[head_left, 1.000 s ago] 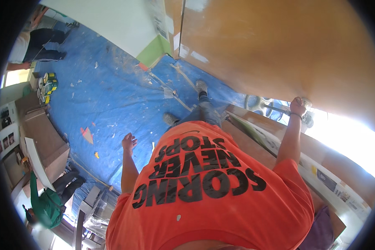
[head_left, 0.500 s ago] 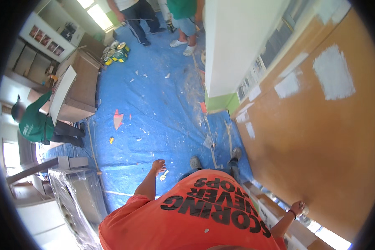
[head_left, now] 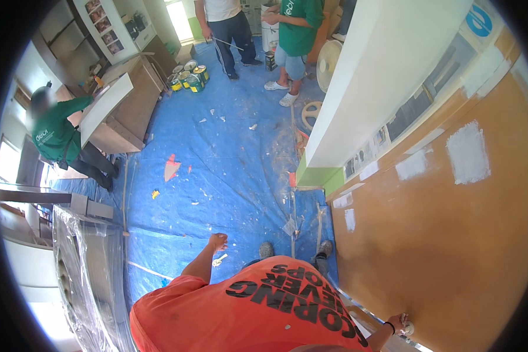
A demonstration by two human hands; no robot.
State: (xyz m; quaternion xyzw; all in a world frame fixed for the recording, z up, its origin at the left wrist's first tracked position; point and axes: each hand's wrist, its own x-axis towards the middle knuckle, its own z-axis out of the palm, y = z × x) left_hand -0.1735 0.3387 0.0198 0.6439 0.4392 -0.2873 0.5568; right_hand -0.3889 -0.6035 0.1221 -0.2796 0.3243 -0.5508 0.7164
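Observation:
At the lower right, my right hand (head_left: 399,322), with a dark band at the wrist, is closed on a small pale round thing (head_left: 409,329). It holds this against or very near the brown wall surface (head_left: 422,246); the thing's kind is too small to tell. My left hand (head_left: 218,241) hangs away from the wall, over the blue floor sheet (head_left: 205,170), with loosely bent fingers and nothing visible in it. White filler-like patches (head_left: 468,154) mark the brown surface further up.
A white pillar (head_left: 364,82) juts out ahead. Paint cans (head_left: 189,79) stand far off, near two people (head_left: 226,35). A person in green (head_left: 58,135) works at a wooden cabinet (head_left: 120,129) on the left. Plastic wraps furniture (head_left: 88,270) nearby. Scraps litter the sheet.
The view has tilted upward and turned, so more of the far room shows. My right hand still grips the pale thing at the brown surface; my left hand stays hanging free.

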